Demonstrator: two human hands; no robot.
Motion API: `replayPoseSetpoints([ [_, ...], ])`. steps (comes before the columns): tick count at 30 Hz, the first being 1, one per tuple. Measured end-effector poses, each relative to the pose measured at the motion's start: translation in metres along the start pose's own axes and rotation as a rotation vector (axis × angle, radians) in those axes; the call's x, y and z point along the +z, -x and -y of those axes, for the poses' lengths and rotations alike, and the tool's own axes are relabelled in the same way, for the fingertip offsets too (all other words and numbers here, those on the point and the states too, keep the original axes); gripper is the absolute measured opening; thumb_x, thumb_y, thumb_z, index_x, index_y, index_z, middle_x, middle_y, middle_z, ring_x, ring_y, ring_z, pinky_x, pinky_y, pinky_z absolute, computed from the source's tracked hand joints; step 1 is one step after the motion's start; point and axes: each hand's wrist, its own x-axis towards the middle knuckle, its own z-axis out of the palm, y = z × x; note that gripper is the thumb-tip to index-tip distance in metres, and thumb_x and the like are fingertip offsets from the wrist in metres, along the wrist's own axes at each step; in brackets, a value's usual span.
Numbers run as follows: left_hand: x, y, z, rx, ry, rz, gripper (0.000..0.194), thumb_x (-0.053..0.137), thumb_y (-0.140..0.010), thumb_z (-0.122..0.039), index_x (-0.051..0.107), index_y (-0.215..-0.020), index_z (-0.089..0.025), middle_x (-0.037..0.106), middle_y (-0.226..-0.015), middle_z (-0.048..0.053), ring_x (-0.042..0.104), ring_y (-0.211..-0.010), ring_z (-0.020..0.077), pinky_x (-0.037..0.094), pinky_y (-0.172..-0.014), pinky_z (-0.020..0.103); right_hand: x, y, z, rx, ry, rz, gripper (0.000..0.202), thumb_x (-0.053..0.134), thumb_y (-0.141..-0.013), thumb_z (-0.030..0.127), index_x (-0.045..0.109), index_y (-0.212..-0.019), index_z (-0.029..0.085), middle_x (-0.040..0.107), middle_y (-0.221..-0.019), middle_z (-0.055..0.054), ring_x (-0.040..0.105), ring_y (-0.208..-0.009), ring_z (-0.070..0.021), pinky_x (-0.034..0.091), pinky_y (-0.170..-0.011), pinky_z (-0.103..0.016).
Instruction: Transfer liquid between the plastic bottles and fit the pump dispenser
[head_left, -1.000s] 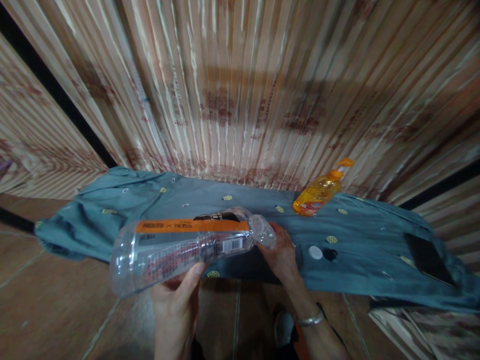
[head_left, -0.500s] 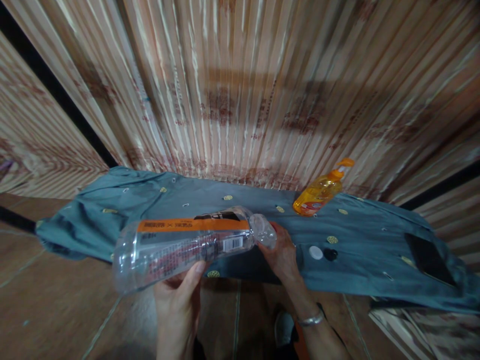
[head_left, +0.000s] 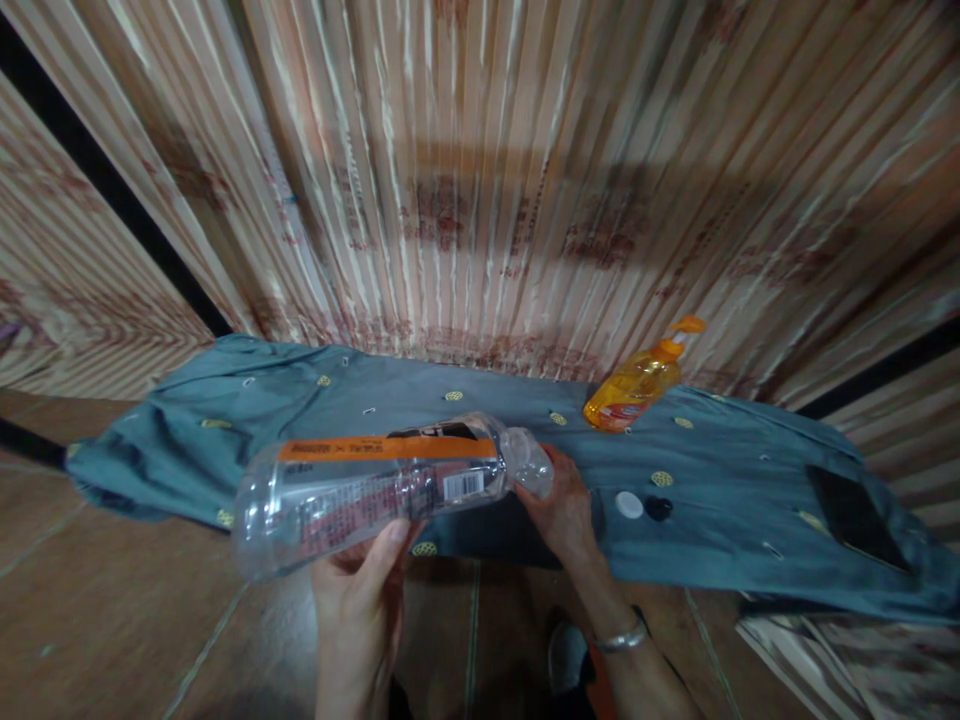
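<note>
My left hand (head_left: 367,575) is wrapped round the underside of a large clear plastic bottle (head_left: 322,500) with an orange and black label. The bottle lies on its side in the air, its base to the left and its neck to the right. At the neck, a small clear plastic container (head_left: 531,462) meets the bottle, and my right hand (head_left: 559,505) is closed on it. Whether the two are joined or only touching I cannot tell. Most fingers of both hands are hidden. A white round cap (head_left: 628,505) and a black cap-like piece (head_left: 659,509) lie right of my right hand.
Below the hands stretches a narrow bench covered with a blue-green cloth (head_left: 405,385). A pump bottle of yellow liquid (head_left: 634,390) stands near its back edge. A flat dark device (head_left: 855,515) lies at the right. Behind hangs a pleated, patterned curtain (head_left: 465,200); black poles flank the bench.
The large bottle's base has shifted very slightly right and up. Both hands keep their grips, and the view has moved a little.
</note>
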Motion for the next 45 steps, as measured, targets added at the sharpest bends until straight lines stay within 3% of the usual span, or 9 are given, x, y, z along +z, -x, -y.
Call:
replayPoseSetpoints([
  [11,0.006,-0.001,0.001,0.011,-0.008,0.01,0.041,0.101,-0.04,-0.037,0.079,-0.068,-0.018,0.08,-0.075,0.005,0.077,-0.071,0.0203,0.067,-0.072,0.032,0.0,0.001,-0.001,-0.014,0.013,-0.018,0.05,0.061,-0.087,0.045,0.056,-0.128,0.016,0.073,-0.113,-0.016,0.072,-0.103,-0.0314,0.061,-0.089,-0.05],
  [20,0.0,-0.004,0.005,0.036,-0.045,0.04,0.038,0.099,-0.047,-0.041,0.078,-0.068,-0.016,0.08,-0.075,0.01,0.077,-0.068,0.0236,0.068,-0.07,0.038,-0.001,0.0,-0.002,0.01,0.012,0.007,0.052,0.062,-0.085,0.047,0.057,-0.127,0.016,0.073,-0.115,-0.017,0.071,-0.105,-0.0327,0.06,-0.09,-0.052],
  [31,0.0,-0.003,0.011,0.127,-0.023,0.05,0.032,0.097,-0.055,-0.034,0.077,-0.073,-0.017,0.079,-0.075,0.004,0.076,-0.073,0.0177,0.066,-0.072,0.027,0.001,0.0,-0.004,0.02,0.009,0.016,0.054,0.062,-0.084,0.049,0.057,-0.127,0.016,0.072,-0.115,-0.017,0.07,-0.105,-0.0324,0.059,-0.09,-0.051],
  [39,0.002,0.0,0.006,0.069,-0.019,0.074,0.034,0.096,-0.057,-0.034,0.076,-0.079,-0.017,0.079,-0.08,0.004,0.077,-0.079,0.0201,0.066,-0.079,0.033,0.0,0.001,-0.003,0.027,0.018,0.007,0.053,0.061,-0.086,0.048,0.057,-0.128,0.017,0.072,-0.116,-0.016,0.07,-0.106,-0.0315,0.059,-0.09,-0.05],
  [45,0.006,0.006,0.003,0.05,-0.013,0.056,0.031,0.094,-0.06,-0.034,0.075,-0.078,-0.017,0.08,-0.082,0.005,0.076,-0.082,0.0191,0.064,-0.081,0.031,-0.001,0.0,-0.002,0.027,0.003,0.0,0.052,0.063,-0.086,0.048,0.056,-0.128,0.018,0.072,-0.114,-0.016,0.07,-0.105,-0.0316,0.06,-0.09,-0.05],
])
